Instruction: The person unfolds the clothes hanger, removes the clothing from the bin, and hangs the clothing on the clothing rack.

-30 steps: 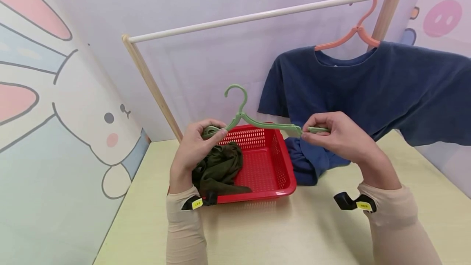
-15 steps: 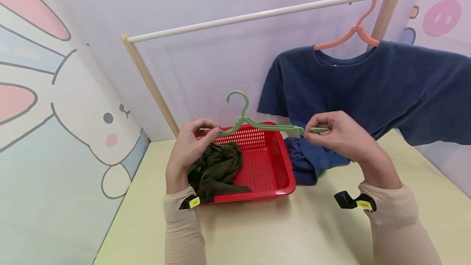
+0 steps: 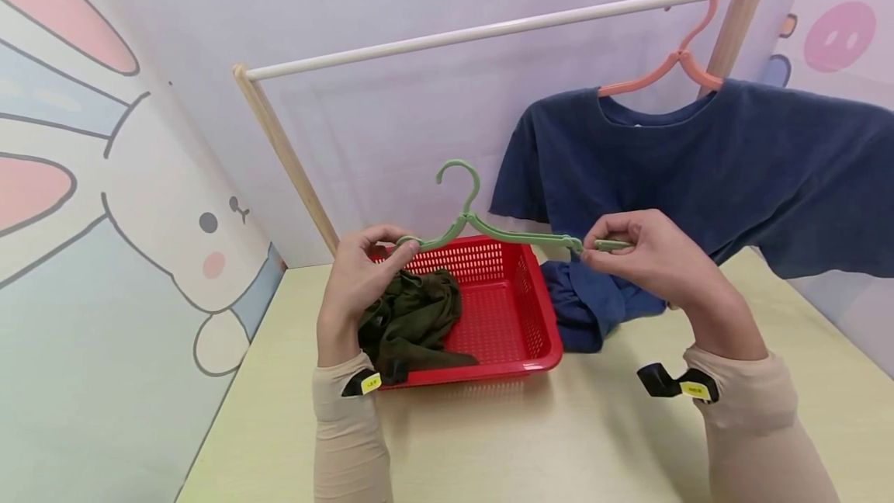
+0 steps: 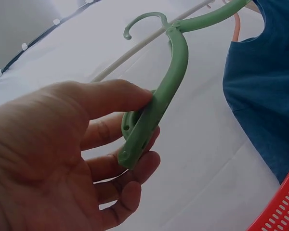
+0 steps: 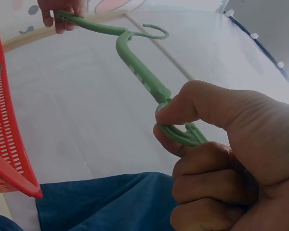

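A green folding hanger (image 3: 517, 237) is held level between my two hands, its hook pointing up. My left hand (image 3: 359, 270) pinches one arm of it; in the left wrist view a folded end piece (image 4: 130, 122) lies along that arm under the thumb. With thumb and index finger my right hand (image 3: 646, 258) grips the other arm's end, where a hinged tip (image 5: 183, 134) shows in the right wrist view. Below the hanger stands a red perforated basket (image 3: 548, 309), with a dark green garment (image 3: 419, 317) bunched in its left side.
Behind, a rack with a white rail (image 3: 447, 39) and wooden posts stands on the table (image 3: 482, 441). A navy T-shirt (image 3: 670, 169) hangs at its right from a coral hanger (image 3: 687, 45). The shirt's lower part (image 3: 583, 309) lies on the table beside the basket.
The green hanger has shifted slightly right, and my left hand has slid a little outward, left. The end piece in my left hand swung out of sight and shows again. My right hand keeps its grip.
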Action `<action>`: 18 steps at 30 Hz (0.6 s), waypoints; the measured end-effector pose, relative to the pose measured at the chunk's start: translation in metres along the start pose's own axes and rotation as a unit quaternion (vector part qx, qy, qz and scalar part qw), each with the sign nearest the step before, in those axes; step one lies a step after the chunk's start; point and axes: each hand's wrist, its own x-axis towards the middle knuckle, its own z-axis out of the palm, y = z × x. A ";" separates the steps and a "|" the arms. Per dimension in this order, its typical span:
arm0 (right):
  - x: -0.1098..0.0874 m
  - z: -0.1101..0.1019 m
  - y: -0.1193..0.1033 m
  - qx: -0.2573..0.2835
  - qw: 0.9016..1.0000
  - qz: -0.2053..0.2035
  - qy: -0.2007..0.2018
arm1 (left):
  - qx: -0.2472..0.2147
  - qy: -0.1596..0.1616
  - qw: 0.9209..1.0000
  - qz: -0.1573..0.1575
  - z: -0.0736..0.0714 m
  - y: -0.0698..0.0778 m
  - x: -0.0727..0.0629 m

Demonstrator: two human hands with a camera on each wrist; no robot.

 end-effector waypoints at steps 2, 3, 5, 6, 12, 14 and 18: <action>0.000 0.000 0.000 0.002 1.000 0.001 -0.001 | -0.007 -0.002 1.000 0.004 0.000 0.000 0.000; 0.000 0.000 0.000 0.003 1.000 0.002 -0.001 | -0.011 -0.001 1.000 0.007 0.000 0.000 0.000; 0.000 0.000 0.000 0.004 1.000 0.004 -0.001 | -0.020 0.007 1.000 0.012 0.001 0.000 0.000; 0.000 0.000 0.000 0.006 1.000 0.005 -0.001 | -0.026 0.013 0.999 0.015 0.002 0.000 0.000; 0.002 0.000 0.001 0.018 1.000 0.011 0.001 | -0.079 0.065 0.994 0.026 0.008 0.001 0.003; 0.002 0.000 0.001 0.021 1.000 0.012 0.002 | -0.094 0.078 0.992 0.027 0.010 0.002 0.004; 0.002 0.001 0.002 0.019 1.000 0.015 0.003 | -0.117 0.108 0.987 0.025 0.013 0.003 0.006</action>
